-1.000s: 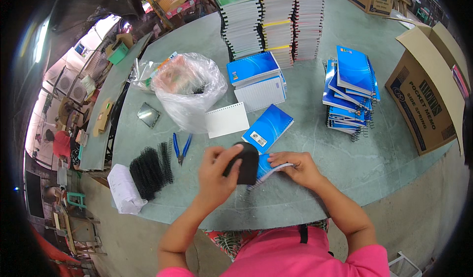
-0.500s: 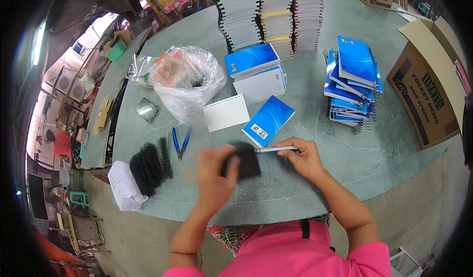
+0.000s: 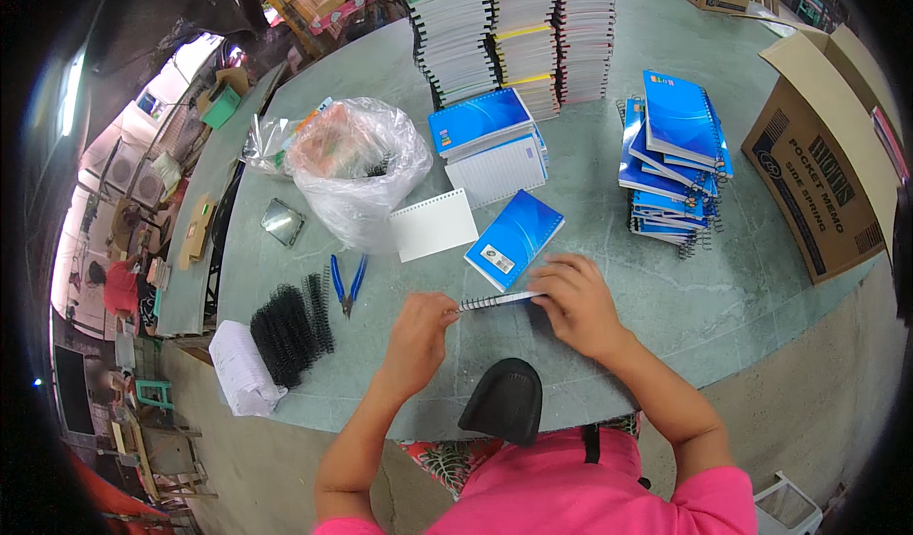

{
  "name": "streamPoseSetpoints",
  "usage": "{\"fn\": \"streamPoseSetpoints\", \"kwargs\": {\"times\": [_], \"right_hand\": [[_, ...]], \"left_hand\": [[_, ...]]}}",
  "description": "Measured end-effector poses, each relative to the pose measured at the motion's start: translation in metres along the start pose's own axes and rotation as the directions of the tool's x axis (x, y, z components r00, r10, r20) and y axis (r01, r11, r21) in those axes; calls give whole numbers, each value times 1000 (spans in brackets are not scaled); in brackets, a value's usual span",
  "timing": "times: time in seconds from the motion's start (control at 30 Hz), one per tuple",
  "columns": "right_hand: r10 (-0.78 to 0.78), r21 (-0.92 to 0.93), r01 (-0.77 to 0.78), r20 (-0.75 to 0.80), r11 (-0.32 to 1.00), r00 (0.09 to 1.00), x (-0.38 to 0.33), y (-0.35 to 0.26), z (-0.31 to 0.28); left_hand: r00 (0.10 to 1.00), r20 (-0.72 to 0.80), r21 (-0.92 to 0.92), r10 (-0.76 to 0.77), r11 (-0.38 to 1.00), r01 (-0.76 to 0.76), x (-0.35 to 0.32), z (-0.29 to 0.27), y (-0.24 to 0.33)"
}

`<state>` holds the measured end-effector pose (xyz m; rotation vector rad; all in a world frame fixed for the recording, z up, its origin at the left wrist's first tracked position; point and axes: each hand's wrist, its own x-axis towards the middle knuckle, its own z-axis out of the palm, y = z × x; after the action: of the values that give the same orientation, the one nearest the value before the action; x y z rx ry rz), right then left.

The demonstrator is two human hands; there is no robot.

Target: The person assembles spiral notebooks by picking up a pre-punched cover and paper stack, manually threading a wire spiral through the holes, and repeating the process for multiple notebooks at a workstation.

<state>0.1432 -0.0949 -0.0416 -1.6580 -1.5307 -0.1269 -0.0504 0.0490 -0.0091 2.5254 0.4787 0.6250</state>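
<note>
A small spiral notebook (image 3: 502, 299) is held on edge between my hands, its black coil facing up. My left hand (image 3: 417, 337) pinches the coil at the notebook's left end. My right hand (image 3: 578, 309) grips the other end with thumb and fingers. Just beyond lies a blue notebook cover (image 3: 518, 235) with a white label, beside a white punched sheet (image 3: 435, 225). A black, rounded, cup-like piece (image 3: 504, 402) rests at the table's near edge, between my forearms. Blue-handled pliers (image 3: 348, 286) lie left of my left hand.
Black spiral coils (image 3: 290, 330) lie near a white paper bundle (image 3: 242, 369). A plastic bag (image 3: 357, 178) stands farther back. Blue pads (image 3: 485, 121), tall notebook stacks (image 3: 518, 36), finished-looking blue spiral notebooks (image 3: 675, 159) and a cardboard box (image 3: 808, 178) occupy the far and right sides.
My left hand has put down the black rounded piece at the table's near edge and now pinches the notebook's coil end. My right hand still holds the notebook.
</note>
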Motion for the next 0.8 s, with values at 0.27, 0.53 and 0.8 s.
{"fn": "streamPoseSetpoints", "kwargs": {"times": [0.27,0.53,0.8], "right_hand": [[-32,-101,58,244,993,969,15,-28,20],[-82,-141,110,190,984,978,18,-19,26],[-181,-36,188,144,982,973,20,-23,27]], "left_hand": [[997,46,10,-59,998,59,2,-10,11],[978,171,25,-117,993,114,4,-18,14],[994,110,24,0,1000,-3,-4,-9,-7]]}}
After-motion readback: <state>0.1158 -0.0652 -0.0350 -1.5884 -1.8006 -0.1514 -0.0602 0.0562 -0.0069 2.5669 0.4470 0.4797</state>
